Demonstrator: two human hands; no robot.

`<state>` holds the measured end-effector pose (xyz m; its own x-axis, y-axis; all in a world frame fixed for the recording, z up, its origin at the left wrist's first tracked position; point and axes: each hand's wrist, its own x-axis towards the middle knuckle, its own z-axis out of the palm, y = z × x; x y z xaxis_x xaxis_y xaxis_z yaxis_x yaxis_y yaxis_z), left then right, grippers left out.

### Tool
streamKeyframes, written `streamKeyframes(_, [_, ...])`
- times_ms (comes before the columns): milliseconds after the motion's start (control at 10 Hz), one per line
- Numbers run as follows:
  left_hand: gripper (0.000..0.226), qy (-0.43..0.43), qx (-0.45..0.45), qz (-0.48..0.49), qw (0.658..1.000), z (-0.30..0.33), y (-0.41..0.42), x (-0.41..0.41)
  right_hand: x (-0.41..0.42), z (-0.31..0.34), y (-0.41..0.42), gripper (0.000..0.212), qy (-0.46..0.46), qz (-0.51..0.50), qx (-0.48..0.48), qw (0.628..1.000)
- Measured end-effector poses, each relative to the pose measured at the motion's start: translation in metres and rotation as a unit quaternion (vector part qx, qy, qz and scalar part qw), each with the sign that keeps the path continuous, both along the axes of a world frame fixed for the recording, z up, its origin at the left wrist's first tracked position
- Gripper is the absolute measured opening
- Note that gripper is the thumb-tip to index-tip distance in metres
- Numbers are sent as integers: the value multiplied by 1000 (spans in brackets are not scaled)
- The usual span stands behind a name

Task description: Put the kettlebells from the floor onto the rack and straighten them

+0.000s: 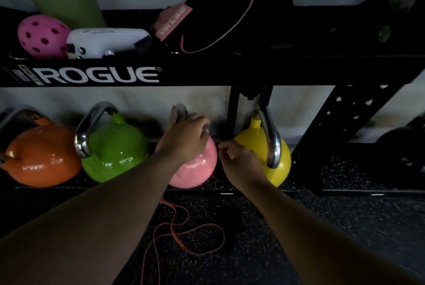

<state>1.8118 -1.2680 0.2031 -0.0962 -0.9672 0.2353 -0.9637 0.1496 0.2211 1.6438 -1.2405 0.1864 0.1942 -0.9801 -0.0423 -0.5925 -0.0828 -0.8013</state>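
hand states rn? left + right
Left hand: closed on the handle of the pink kettlebell.
Right hand: fingers loosely curled, holding nothing, beside the yellow kettlebell.

A home gym: coloured kettlebells [115,146] line a black ROGUE rack [207,73] above speckled rubber floor [345,215].

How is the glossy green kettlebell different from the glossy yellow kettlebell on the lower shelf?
The glossy green kettlebell stands untouched, while the right hand is in front of the glossy yellow kettlebell. The green one's steel handle turns toward the left; the yellow one's shows nearly edge-on. The green one stands left of the pink kettlebell, the yellow one right. Both have bare steel handles.
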Motion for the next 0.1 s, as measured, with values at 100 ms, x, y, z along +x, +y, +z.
streamKeyframes(100, [23,-45,36,-49,997,16,18,-27,-46,22,3,23,80,19,-42,996])
